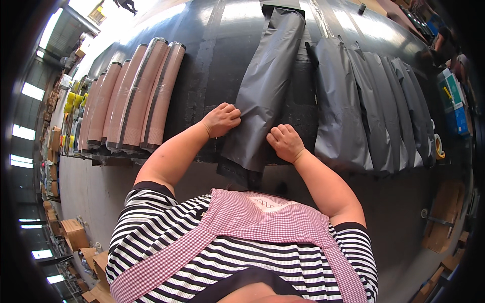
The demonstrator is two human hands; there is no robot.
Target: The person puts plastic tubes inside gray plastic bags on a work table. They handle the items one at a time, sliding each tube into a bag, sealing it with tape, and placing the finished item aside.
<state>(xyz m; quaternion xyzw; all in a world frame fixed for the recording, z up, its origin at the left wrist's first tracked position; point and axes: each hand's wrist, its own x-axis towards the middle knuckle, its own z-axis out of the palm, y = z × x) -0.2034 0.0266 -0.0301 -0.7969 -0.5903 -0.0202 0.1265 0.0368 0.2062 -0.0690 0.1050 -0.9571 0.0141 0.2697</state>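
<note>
item: long grey plastic-wrapped roll [265, 86], lying lengthwise on the black surface [207, 65], its near end overhanging the front edge just before the person's chest.

left hand [221, 119]: on the roll's left edge near its lower end, fingers [230, 112] curled together and pressed onto the grey wrap, seemingly pinching its edge; how much wrap they hold cannot be told.

right hand [285, 143]: on the roll's right edge, slightly nearer the person than the left hand, fingers [279, 134] bent into a loose fist with knuckles against the wrap; whether they grip a fold cannot be told.

adjacent, right: row of grey wrapped rolls [374, 106], laid side by side and overlapping, just beside the held roll, near ends lined up along the surface edge.

adjacent, left: group of brown rolls with dark bands [134, 96], side by side, well apart from the held roll.

far right: blue boxes [454, 101] and a tape roll [438, 146] at the surface's end.

far left: stacked cardboard boxes [73, 232] on the floor.

wearer: striped shirt, pink checked apron [262, 222].
</note>
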